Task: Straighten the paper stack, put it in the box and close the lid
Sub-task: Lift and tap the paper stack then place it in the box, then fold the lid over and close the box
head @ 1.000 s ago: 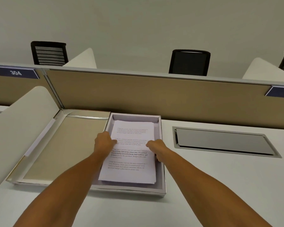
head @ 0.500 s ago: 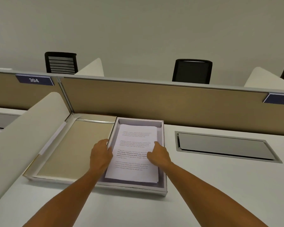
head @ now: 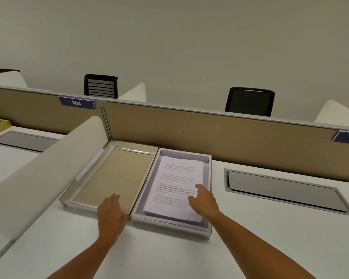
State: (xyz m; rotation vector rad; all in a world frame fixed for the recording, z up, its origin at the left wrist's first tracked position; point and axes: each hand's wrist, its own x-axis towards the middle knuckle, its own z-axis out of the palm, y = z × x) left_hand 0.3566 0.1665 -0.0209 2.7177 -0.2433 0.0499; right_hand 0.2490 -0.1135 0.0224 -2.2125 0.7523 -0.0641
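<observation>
A stack of printed white paper [head: 175, 186] lies flat inside the shallow white box [head: 169, 225] on the desk. The box's hinged lid [head: 113, 176] lies open flat to the left, its beige inside facing up. My left hand [head: 111, 214] hovers over the lid's near right corner, fingers spread, holding nothing. My right hand [head: 204, 200] rests on the right side of the paper inside the box, fingers loosely bent, one finger pointing up the page.
A white curved divider [head: 40, 174] rises left of the lid. A beige partition [head: 210, 135] runs along the back. A grey cable flap [head: 284, 190] is set in the desk to the right. Black chairs [head: 250, 101] stand beyond.
My left hand has left the paper's left edge and moved left and nearer, onto the lid's corner. My right hand stays on the paper. The view has shifted right.
</observation>
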